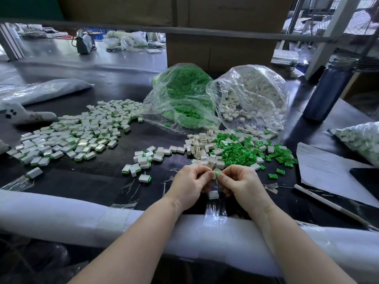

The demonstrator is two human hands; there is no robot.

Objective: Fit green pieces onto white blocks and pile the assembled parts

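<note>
Your fingers hide most of the small white plastic block that your left hand and right hand pinch together between their fingertips; a sliver of green piece shows at its right end, but you cannot tell how far it is seated. A second white block sits just below your curled fingers, partly covered by them, and you cannot tell whether it is held or lying on the black worktop.

Just beyond your hands lies a loose heap of bare white blocks, and beyond your right hand a scatter of green plastic pieces. Farther out, a crumpled clear plastic bag of green pieces lies open on its side, and right of it a clear plastic bag of white blocks spills some out at its mouth. Well beyond your left hand spreads the wide pile of assembled white-and-green parts, with a few more nearer. Far right of your right hand, a clear bag of parts is cut off by the frame edge, and a dark blue bottle stands behind it. The white padded roll along the worktop's near edge covers your forearms' undersides.
</note>
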